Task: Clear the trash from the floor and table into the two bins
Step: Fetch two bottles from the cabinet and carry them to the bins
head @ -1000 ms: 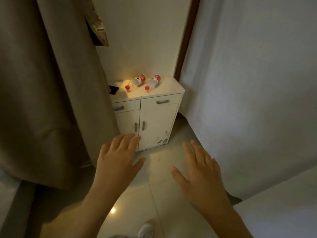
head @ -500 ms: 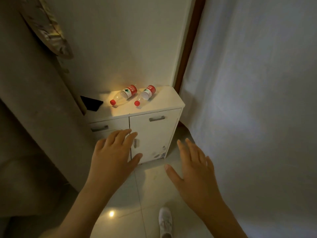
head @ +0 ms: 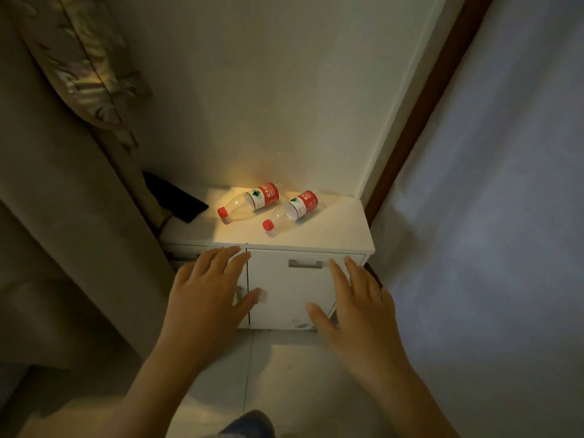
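Two empty clear plastic bottles with red caps and red labels lie on their sides on top of a small white cabinet (head: 341,229). The left bottle (head: 249,201) and the right bottle (head: 292,210) lie side by side, caps pointing toward me. My left hand (head: 208,298) hovers in front of the cabinet's left door, fingers straight and spread, holding nothing. My right hand (head: 357,308) hovers before the right door, also flat with nothing in it. Both hands are below and short of the bottles. No bin is in view.
A black object (head: 177,197) lies at the cabinet's back left corner. A beige curtain (head: 63,216) hangs close on the left. A pale sheet (head: 489,216) fills the right side, beside a brown door frame (head: 420,115). Pale tiled floor (head: 284,374) lies below the cabinet.
I have moved closer to the cabinet, which now looms larger. Both hands have risen from over the floor to the cabinet doors, still flat with nothing in them.
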Demonstrator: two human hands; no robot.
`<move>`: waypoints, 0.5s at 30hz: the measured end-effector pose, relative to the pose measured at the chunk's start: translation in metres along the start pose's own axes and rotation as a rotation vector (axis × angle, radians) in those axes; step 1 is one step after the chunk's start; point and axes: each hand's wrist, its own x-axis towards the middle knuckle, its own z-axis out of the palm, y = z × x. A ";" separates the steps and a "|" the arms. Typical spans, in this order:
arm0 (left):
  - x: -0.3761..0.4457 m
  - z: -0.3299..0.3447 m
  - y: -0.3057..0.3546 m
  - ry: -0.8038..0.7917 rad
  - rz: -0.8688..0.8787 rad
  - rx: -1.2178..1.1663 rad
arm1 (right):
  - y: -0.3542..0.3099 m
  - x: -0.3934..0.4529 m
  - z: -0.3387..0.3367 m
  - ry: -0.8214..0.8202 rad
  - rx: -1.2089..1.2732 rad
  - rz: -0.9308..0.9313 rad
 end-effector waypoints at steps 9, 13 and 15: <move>0.088 0.036 0.000 -0.060 -0.100 0.047 | 0.024 0.102 -0.007 -0.094 -0.081 -0.087; 0.144 0.067 -0.007 -0.060 -0.129 0.020 | 0.033 0.163 0.005 -0.077 -0.172 -0.098; 0.173 0.083 -0.010 -0.083 -0.137 0.011 | 0.038 0.193 0.011 -0.018 -0.198 -0.121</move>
